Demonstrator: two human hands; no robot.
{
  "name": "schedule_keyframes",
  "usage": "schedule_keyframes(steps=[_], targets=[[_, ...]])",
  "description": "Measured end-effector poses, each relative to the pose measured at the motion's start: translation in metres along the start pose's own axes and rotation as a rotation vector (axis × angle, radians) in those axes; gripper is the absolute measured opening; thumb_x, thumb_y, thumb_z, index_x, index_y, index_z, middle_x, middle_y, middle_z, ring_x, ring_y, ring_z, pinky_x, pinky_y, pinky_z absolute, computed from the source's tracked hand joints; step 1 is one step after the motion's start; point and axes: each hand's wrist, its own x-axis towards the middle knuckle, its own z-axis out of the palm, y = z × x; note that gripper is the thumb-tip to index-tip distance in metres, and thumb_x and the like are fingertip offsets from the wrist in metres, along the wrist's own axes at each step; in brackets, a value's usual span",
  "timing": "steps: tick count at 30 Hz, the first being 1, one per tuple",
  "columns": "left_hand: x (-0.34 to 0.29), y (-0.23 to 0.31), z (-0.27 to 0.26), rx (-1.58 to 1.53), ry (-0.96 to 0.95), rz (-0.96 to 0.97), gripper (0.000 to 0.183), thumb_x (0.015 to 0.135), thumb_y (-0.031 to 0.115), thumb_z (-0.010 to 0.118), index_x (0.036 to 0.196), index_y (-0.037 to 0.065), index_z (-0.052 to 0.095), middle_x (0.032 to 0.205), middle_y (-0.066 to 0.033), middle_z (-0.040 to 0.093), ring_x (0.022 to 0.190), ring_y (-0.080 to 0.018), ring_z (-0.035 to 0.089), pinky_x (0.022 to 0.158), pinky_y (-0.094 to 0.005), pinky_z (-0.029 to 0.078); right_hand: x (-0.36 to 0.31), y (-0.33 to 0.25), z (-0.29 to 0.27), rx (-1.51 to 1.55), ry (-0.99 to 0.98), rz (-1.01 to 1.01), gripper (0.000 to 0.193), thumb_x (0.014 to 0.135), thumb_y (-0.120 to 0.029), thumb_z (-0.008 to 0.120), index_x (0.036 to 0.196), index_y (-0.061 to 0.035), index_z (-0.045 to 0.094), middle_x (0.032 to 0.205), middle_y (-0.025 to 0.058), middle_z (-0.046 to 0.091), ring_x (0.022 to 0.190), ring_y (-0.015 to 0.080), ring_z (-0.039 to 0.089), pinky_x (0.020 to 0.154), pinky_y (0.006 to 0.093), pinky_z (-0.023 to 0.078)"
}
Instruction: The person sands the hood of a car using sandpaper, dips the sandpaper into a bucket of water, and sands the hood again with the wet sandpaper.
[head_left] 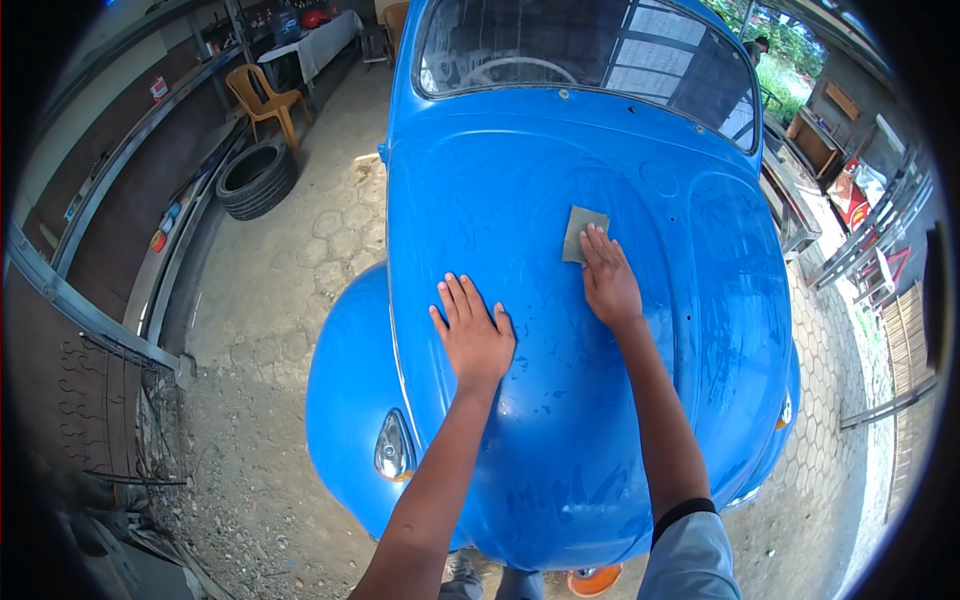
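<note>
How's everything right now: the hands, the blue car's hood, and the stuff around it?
Hood: shut, streaked with wet-looking marks
Grey-brown sheet: lying against the hood, partly covered
Left hand: palm down on the hood, fingers spread
Right hand: resting on the sheet
Tire: lying on its side
Chair: standing upright

No text, label, number or sign can be read. Any print on the small white-and-red box (158, 90) on the left shelf (172, 103), or on the black tyre (262, 203) at left, is too small to make out.
</note>
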Motion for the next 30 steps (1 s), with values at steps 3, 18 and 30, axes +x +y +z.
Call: schedule_keyframes(steps=[3, 18, 30], targets=[[-0.002, -0.011, -0.004, 0.021, -0.001, -0.017, 0.071, 0.103, 0.034, 0.037, 0.160, -0.004, 0.019, 0.169, -0.0225, 0.014, 0.158, -0.0337, 0.008, 0.126, -0.0545, 0.006, -0.020, -0.021, 0.001, 0.049, 0.005, -0.020, 0.051, 0.100, -0.014, 0.046, 0.150, -0.0036, 0.045, 0.160, 0.0131, 0.041, 0.149, 0.0273, 0.036, 0.124, 0.0442, 0.028], [0.003, 0.004, -0.001, 0.002, -0.034, -0.028, 0.073, 0.101, 0.035, 0.038, 0.160, -0.004, 0.018, 0.169, -0.0215, 0.013, 0.158, -0.0329, 0.007, 0.126, -0.0548, 0.006, 0.029, 0.001, 0.018, -0.036, -0.002, 0.114, 0.053, 0.100, -0.016, 0.046, 0.152, -0.0037, 0.043, 0.161, 0.0129, 0.039, 0.150, 0.0260, 0.034, 0.125, 0.0430, 0.024], [-0.003, 0.010, -0.013, 0.036, -0.085, -0.031, 0.074, 0.099, 0.031, 0.041, 0.159, -0.005, 0.019, 0.169, -0.0232, 0.013, 0.158, -0.0359, 0.007, 0.125, -0.0575, 0.006, 0.032, -0.008, 0.009, -0.038, 0.004, 0.157, 0.055, 0.099, -0.017, 0.047, 0.152, -0.0023, 0.042, 0.161, 0.0144, 0.038, 0.151, 0.0266, 0.033, 0.125, 0.0450, 0.024]])
